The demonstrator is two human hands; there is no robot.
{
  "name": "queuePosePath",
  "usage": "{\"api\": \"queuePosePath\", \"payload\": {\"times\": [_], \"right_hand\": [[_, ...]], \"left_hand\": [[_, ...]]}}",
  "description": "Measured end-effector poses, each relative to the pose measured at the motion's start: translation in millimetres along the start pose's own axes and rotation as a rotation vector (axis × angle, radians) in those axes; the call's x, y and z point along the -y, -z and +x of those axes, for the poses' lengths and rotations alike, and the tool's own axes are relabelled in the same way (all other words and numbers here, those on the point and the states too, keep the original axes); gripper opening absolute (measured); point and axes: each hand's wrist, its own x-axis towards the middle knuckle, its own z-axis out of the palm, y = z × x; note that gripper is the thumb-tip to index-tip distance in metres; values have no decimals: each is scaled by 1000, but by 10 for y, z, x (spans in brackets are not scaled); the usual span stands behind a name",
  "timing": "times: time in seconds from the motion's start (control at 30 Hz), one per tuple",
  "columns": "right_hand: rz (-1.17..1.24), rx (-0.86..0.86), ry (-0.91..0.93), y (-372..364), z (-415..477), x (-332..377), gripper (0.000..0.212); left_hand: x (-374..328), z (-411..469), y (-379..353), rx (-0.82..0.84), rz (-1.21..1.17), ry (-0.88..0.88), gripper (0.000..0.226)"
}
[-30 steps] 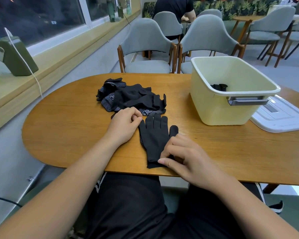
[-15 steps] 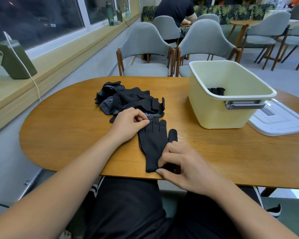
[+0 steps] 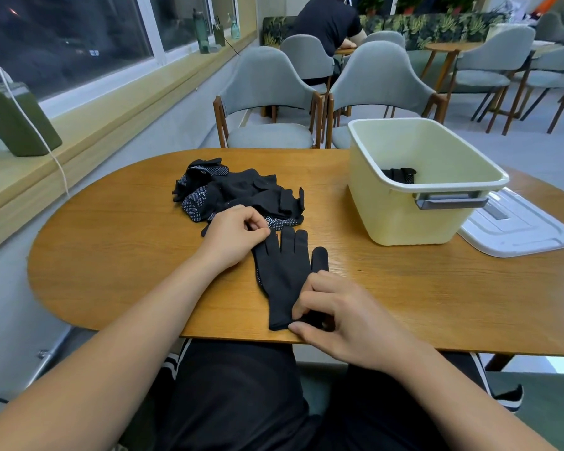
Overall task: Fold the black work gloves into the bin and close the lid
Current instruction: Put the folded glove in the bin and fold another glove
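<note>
Seemingly, hands [image 3: 233, 237] [image 3: 339, 315] pinch glove [image 3: 284, 275] beside table [image 3: 111, 255] edge.

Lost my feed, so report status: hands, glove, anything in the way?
Left hand pinches glove fingertip, right hand pinches cuff. Glove flat on table, unfolded. Bin open, lid beside it, nothing blocking.

No legible text; white mark [image 3: 203, 194] on glove pile [image 3: 241, 193] unreadable.

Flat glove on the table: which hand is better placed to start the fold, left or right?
Right, probably. The right hand pinches the flat glove at its cuff, nearest the person, free to carry it over. The left hand pinches the glove's far end, so it can anchor.
</note>
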Motion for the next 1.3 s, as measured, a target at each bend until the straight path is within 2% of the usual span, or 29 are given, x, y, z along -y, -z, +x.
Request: {"api": "queuePosePath", "payload": {"times": [0.2,0.33,0.47,0.77,1.0,1.13,1.3], "right_hand": [[3,13,5,0,-18,8,14],[19,15,13,-6,-57,27,13],[33,27,13,-2,-55,19,12],[43,54,5,27,-52,24,13],[49,56,0,31,-47,26,12],[53,49,7,23,-47,24,12],[59,29,-5,2,-49,4,15]], "left_hand": [[-46,-18,7,21,39,-48,14],[-124,-61,2,36,77,-130,7],[-175,-45,-32,67,128,-134,14],[-249,23,-33,106,0,-28,16],[-201,-55,21,123,-81,-67,22],[-141,-137,126,55,-146,-110,23],[-148,-359,279,47,-104,-167,22]]}}
